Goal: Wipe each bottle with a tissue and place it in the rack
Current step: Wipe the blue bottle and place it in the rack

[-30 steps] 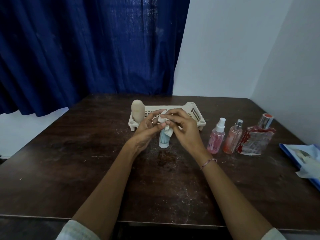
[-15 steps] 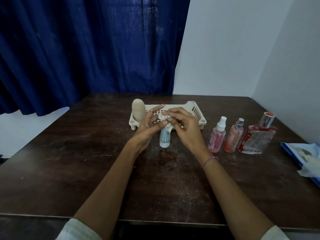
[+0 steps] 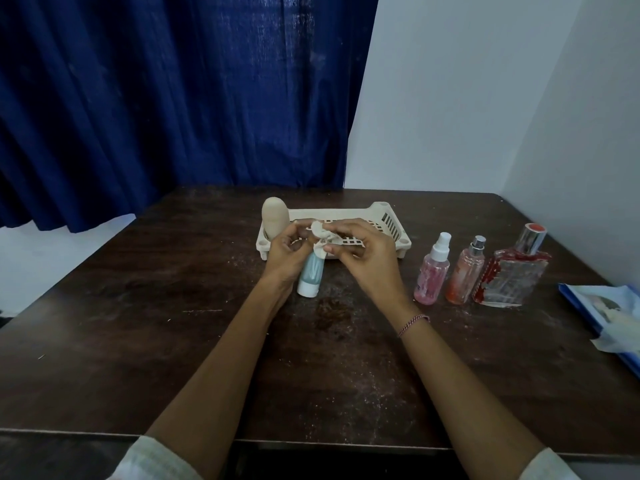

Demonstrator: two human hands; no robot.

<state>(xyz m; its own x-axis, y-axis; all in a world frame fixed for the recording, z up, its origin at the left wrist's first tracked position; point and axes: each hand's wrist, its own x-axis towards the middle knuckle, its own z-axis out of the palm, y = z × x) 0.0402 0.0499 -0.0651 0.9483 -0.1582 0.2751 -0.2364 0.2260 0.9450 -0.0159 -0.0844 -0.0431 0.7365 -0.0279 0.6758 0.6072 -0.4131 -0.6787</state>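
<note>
A small pale blue bottle (image 3: 311,273) with a white cap at its lower end hangs just above the table, in front of the cream rack (image 3: 388,220). My left hand (image 3: 285,256) grips its upper part. My right hand (image 3: 363,258) pinches a crumpled white tissue (image 3: 321,233) against the bottle's top. A beige rounded bottle (image 3: 274,216) stands in the rack's left end. To the right stand a pink spray bottle (image 3: 433,271), an orange spray bottle (image 3: 465,273) and a large clear bottle with red trim (image 3: 512,271).
A blue tissue packet (image 3: 609,310) with white tissue sticking out lies at the table's right edge. A dark blue curtain (image 3: 173,98) hangs behind the dark wooden table (image 3: 138,341); white walls close the back right corner.
Both hands have kept rubbing the tissue over the bottle's top; the bottle has tilted slightly and the fingers have shifted. The other bottles and the rack have not moved.
</note>
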